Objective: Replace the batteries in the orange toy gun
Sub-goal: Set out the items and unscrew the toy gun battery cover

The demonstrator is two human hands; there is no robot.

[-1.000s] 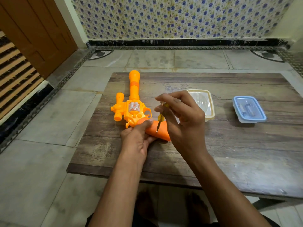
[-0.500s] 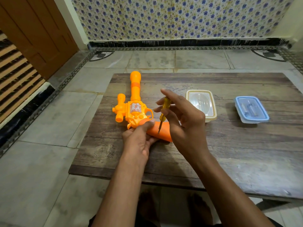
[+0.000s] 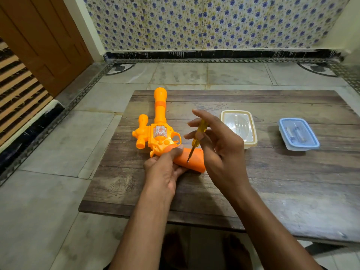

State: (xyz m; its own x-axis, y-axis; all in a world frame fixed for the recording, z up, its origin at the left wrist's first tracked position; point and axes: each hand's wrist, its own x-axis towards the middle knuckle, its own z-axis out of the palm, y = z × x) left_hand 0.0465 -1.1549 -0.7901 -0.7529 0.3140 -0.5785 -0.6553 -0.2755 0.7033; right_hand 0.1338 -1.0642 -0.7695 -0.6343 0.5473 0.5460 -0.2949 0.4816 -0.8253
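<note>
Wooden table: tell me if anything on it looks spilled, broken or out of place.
Nothing stands out. The orange plastic toy gun lies flat and intact, the yellow-handled screwdriver tip on its grip, and both lidded plastic boxes, cream and blue, sit closed and upright.

The orange toy gun (image 3: 158, 133) lies flat on its side, left of the frame's centre, barrel pointing toward the top edge, darker orange grip (image 3: 191, 159) angled toward lower right. A yellow-handled screwdriver (image 3: 196, 140) stands tilted, tip touching the grip.
</note>
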